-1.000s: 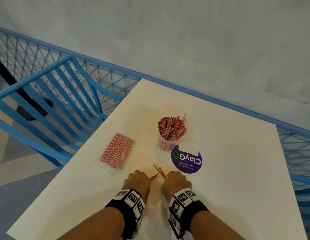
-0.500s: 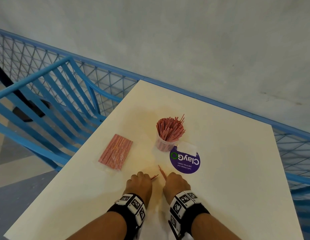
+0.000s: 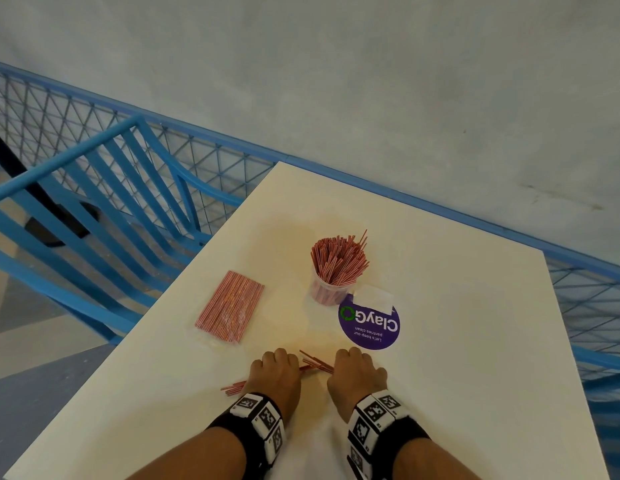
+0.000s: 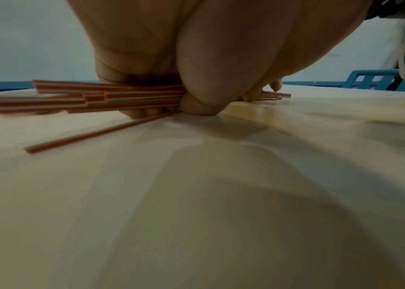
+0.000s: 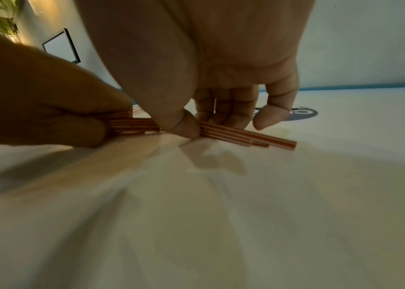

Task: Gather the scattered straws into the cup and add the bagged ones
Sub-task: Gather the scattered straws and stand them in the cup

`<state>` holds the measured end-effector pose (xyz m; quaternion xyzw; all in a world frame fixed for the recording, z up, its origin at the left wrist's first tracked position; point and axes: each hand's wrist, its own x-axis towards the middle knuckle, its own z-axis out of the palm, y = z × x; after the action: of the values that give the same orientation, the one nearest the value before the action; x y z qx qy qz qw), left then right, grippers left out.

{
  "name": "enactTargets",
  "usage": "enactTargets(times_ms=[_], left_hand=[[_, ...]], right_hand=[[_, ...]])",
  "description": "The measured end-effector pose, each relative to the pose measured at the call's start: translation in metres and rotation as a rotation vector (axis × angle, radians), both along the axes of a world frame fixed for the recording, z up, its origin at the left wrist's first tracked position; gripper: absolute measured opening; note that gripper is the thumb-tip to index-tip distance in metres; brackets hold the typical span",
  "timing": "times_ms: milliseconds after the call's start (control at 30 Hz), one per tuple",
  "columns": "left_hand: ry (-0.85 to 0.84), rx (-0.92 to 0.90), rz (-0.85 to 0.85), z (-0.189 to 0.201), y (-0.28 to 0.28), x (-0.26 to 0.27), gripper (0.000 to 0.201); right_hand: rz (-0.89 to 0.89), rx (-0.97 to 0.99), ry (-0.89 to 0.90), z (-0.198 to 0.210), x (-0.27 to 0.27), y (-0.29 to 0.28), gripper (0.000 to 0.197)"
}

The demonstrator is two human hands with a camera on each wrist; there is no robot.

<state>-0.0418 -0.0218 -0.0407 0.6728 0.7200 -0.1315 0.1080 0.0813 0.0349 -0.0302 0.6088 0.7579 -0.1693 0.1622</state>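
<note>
Nearest the table's [image 3: 440, 341] front edge, the left hand [image 3: 275, 377] and right hand [image 3: 357, 375] sit knuckles-up side by side, fingers curled and pinching a bundle of loose straws [image 3: 315, 363] low on the surface; one stray straw [image 4: 102, 133] lies flat beneath the left thumb, seemingly outside the grip. Farther out to the left lies the clear bag of straws [image 3: 230, 315], flat. Beyond the purple sticker [image 3: 369, 327] stands the clear cup [image 3: 327, 289], upright and packed with red-and-white straws fanning above its rim.
</note>
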Motion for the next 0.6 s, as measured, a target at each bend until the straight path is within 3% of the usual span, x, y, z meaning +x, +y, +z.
enactTargets(times_ms=[133,267,333,400,533,600], left_hand=[[-0.073,0.050,0.057,0.011,0.002,0.001,0.020],[-0.059,0.027,0.050,-0.002,-0.003,0.002,0.030],[-0.070,0.008,0.061,0.002,-0.003,0.002,0.023],[-0.106,0.037,0.015,0.010,-0.003,0.002,0.014],[-0.099,0.019,-0.082,0.010,-0.008,0.001,0.027],[-0.145,-0.051,-0.081,0.014,-0.011,0.000,0.019]], right_hand=[[0.041,-0.044,-0.004,0.004,0.003,0.005,0.028],[0.047,-0.053,-0.037,0.005,0.001,0.005,0.029],[0.052,-0.039,-0.049,0.003,-0.001,0.004,0.029],[0.067,-0.013,-0.058,0.002,-0.004,0.000,0.028],[0.064,0.029,-0.014,0.000,-0.004,-0.007,0.028],[0.044,0.009,0.037,0.001,-0.002,-0.008,0.030]])
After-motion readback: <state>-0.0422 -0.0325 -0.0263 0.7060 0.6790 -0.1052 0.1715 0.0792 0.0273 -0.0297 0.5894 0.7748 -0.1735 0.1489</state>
